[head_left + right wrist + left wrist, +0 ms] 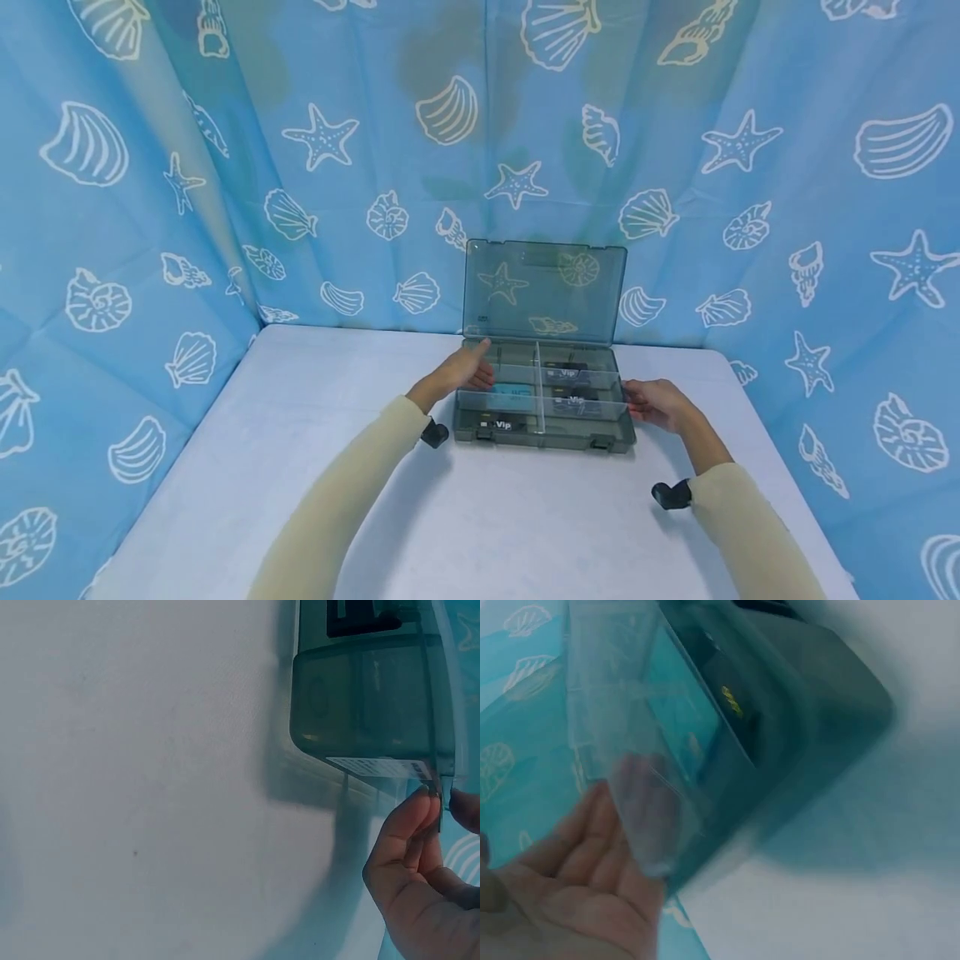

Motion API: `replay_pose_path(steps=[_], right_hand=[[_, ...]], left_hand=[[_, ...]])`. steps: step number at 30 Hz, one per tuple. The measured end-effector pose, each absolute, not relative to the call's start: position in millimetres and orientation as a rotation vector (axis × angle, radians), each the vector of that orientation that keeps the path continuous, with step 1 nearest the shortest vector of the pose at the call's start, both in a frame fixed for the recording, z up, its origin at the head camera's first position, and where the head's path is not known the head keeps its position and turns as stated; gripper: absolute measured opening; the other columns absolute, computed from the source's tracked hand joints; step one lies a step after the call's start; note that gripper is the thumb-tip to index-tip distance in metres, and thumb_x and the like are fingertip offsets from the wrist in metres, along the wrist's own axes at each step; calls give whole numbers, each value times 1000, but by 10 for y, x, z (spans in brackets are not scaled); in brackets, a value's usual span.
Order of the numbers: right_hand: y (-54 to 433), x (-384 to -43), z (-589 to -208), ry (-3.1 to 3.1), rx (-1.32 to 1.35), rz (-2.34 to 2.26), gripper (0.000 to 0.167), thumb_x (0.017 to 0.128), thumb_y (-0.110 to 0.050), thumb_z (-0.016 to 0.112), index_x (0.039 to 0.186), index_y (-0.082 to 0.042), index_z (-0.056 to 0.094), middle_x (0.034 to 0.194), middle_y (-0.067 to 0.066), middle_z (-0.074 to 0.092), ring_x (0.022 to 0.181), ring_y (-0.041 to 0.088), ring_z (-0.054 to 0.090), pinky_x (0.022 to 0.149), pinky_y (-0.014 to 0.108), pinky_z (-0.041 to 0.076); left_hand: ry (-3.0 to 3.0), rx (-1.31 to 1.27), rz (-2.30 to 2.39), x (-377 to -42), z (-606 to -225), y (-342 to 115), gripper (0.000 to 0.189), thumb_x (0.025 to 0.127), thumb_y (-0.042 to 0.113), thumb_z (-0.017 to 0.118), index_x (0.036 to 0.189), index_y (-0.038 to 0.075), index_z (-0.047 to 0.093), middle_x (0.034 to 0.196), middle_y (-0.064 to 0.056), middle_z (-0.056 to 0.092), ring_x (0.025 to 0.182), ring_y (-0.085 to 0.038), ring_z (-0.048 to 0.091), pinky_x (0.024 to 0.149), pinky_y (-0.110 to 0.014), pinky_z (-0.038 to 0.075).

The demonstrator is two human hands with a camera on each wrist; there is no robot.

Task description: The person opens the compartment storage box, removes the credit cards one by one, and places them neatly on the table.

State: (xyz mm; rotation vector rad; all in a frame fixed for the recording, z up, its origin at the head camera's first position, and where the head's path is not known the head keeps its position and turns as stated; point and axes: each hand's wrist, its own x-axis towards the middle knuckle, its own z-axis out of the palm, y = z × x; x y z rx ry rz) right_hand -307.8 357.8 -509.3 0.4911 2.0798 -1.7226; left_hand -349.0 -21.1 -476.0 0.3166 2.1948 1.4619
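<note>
A smoky grey, see-through storage box [510, 439] stands on the table with its lid [543, 292] raised at the back. Clear dividers [537, 379] split it into compartments. Several black "Vip" cards [504, 423] lie inside, along with a blue card [512, 397] in a left compartment. My left hand [468, 367] is at the left end, its fingers behind a clear panel [641, 825] and its thumb apart. Thumb and fingertips of my right hand [660, 402] pinch a thin edge at the box's right side; the right wrist view shows the box's end wall [367, 705] just above them.
The box rests near the back of a white-covered table [525, 525]. A blue curtain [360, 167] with shell and starfish prints hangs right behind the lid and along both sides. Black wrist-worn pieces [671, 495] sit at both sleeves.
</note>
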Motion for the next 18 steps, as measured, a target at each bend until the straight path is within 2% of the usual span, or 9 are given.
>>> replay_pose_path(steps=[5,12,18], right_hand=[[3581,-3123,-5106,2039,560,-1730,43,101,-27,52,129,5,46,97,8,56,79,14,58,72,25,56],[3607,-3153,-5088,2007,566,-1732,41,99,-26,56,125,4,48,94,7,57,76,13,59,73,25,56],[3594,-3145,-5095,2028,592,-1722,38,99,-26,55,123,3,50,90,6,58,74,12,60,71,24,57]], left_hand=[[2286,232,1215,-3491,-4679,-123,90,99,66,15,138,-10,45,124,-26,60,112,-37,61,101,-48,44],[2153,99,1228,-3541,-4592,-110,99,97,69,13,127,-18,52,119,-31,61,116,-40,57,105,-46,41],[2015,62,1378,-3581,-4653,-139,97,98,66,12,130,-19,48,122,-32,59,118,-41,56,107,-46,39]])
